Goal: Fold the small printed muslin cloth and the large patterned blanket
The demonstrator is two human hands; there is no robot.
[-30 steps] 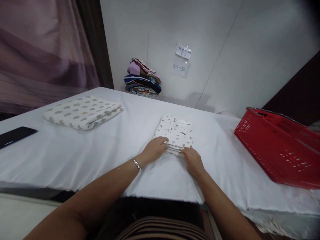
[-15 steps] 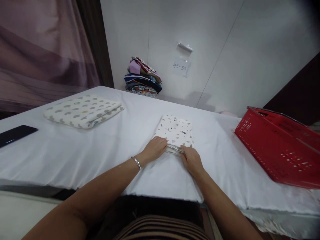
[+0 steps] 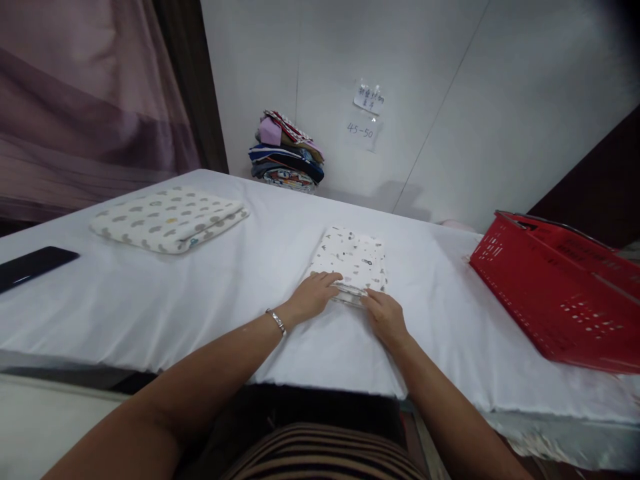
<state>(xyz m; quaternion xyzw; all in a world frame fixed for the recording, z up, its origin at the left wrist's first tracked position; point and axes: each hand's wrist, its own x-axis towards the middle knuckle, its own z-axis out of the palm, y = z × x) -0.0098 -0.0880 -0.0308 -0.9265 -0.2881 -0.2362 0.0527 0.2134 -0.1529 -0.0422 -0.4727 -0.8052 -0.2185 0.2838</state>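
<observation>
A small folded white cloth with grey specks [image 3: 353, 259] lies on the white-covered table [image 3: 200, 293] in front of me. My left hand [image 3: 313, 297], with a silver bracelet on the wrist, rests on the cloth's near left corner, fingers laid flat over its edge. My right hand [image 3: 385, 318] is at the near right corner, its fingers curled against the folded edge and pinching the layers.
A larger folded spotted cloth [image 3: 167, 218] lies at the far left. A dark phone [image 3: 33, 265] sits at the left edge. A red plastic basket [image 3: 560, 293] stands at the right. A pile of coloured fabrics [image 3: 287, 155] leans against the wall under paper labels [image 3: 365, 117].
My hands have stayed on the cloth's near edge with only small shifts of the fingers. The view has tilted slightly.
</observation>
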